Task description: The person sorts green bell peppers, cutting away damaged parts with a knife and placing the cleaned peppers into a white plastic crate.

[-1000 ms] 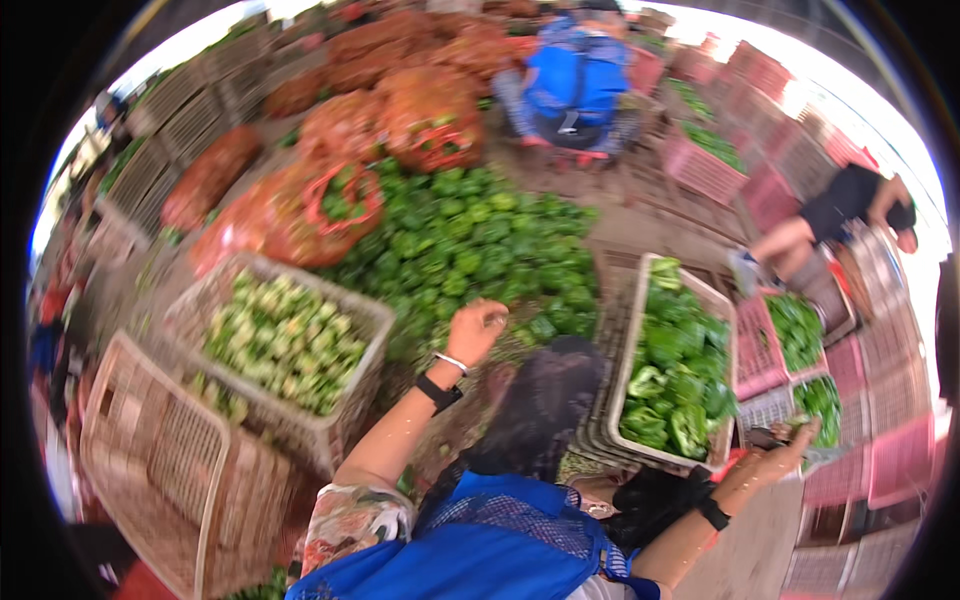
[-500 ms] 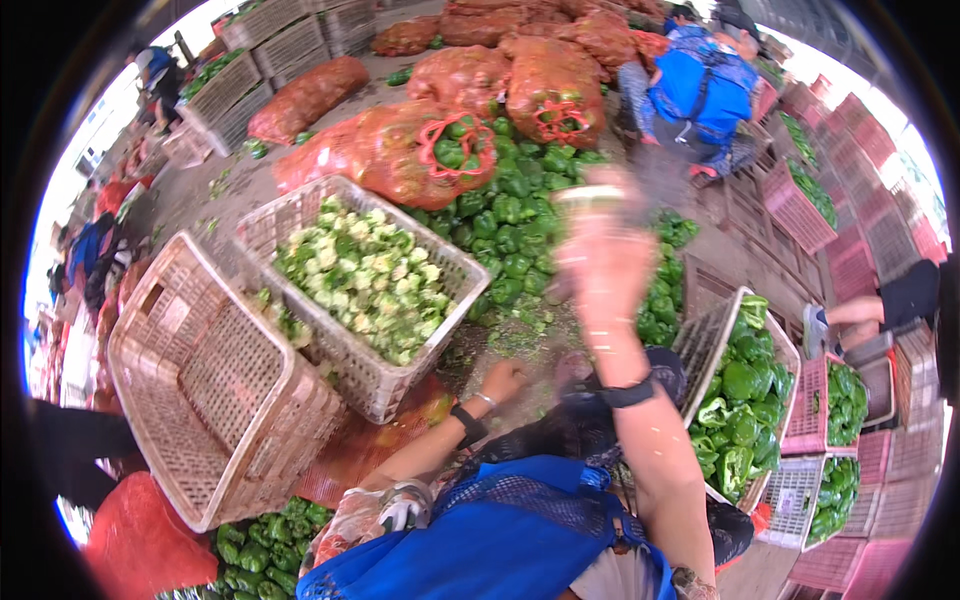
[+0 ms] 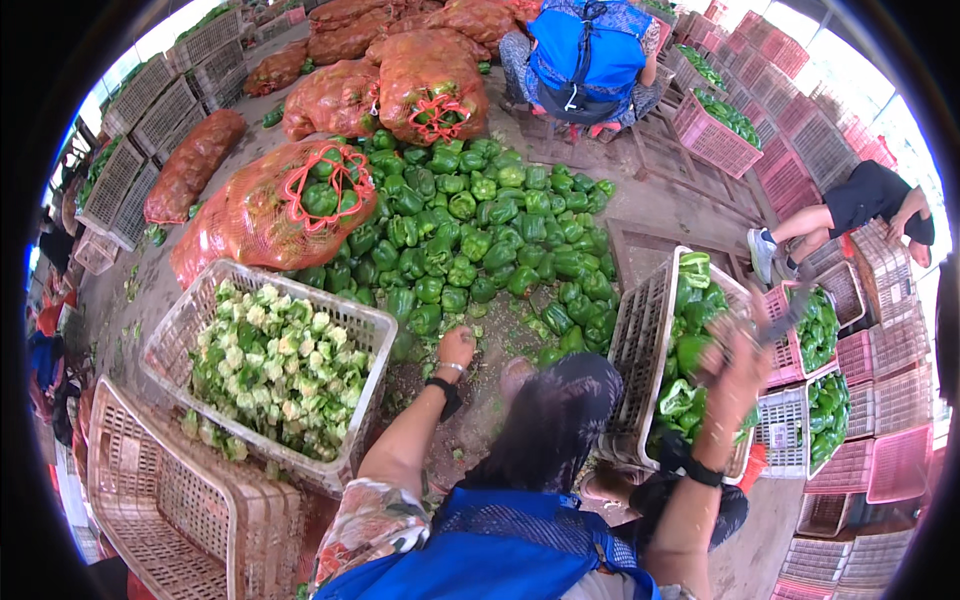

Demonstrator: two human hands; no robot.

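Observation:
My left hand point(image 3: 457, 347) hangs low at the near edge of a heap of green bell peppers point(image 3: 480, 215). Its fingers look curled, and the palm side is hidden. Over the crate of peppers point(image 3: 640, 355) at my right is my right hand point(image 3: 738, 365), blurred by motion. It is closed around a dark, blade-like tool point(image 3: 787, 316) that juts out to the right. Whole and cut-looking green peppers point(image 3: 682, 405) fill that crate. To my left, a pale plastic crate point(image 3: 355, 410) holds many whitish-green pepper cores point(image 3: 285, 355).
An empty crate point(image 3: 165, 500) tilts at the lower left. Red mesh sacks point(image 3: 265, 215) of peppers lie beyond the heap. A person in a blue vest point(image 3: 588, 60) crouches at the far side; another person's legs point(image 3: 815, 222) show at right. Stacked pink crates point(image 3: 900, 465) line the right.
My right hand has swung from above the heap to the right, over the pepper crate. The view has turned rightward. My left hand is now nearer the heap.

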